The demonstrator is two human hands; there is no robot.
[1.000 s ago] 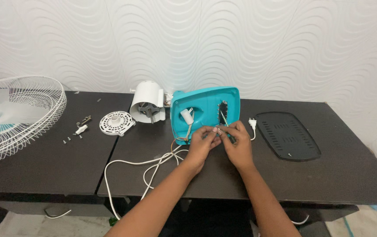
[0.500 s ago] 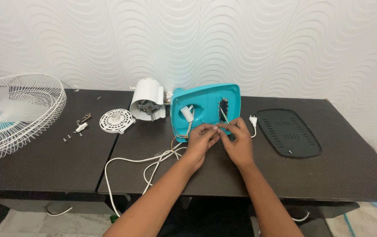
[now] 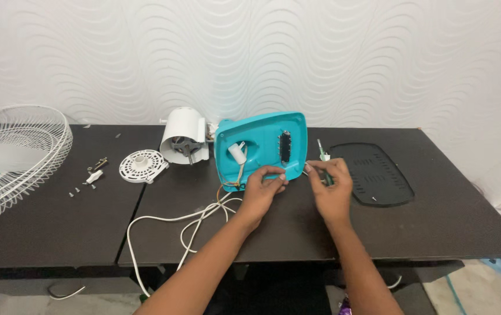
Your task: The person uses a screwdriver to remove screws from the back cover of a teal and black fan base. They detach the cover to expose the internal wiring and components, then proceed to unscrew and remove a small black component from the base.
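I'm pinching a wire by the teal base [image 3: 262, 149] with my left hand [image 3: 262, 189] | right hand [image 3: 331, 185] at 3 o'clock is closing on a screwdriver [image 3: 323, 155] | keeping wires slack, tip steady

A teal fan base [image 3: 262, 149] lies on a black table [image 3: 425, 227]. White cord [image 3: 169, 224], white motor housing [image 3: 184, 135], and a white wire grille [image 3: 20, 154] sit nearby. The wall [image 3: 320, 58] is white with a wavy pattern.

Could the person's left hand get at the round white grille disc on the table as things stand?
Probably yes: the left hand rests on the turquoise base, and the table between it and the white disc looks bare, apart from the white cord nearer the person.
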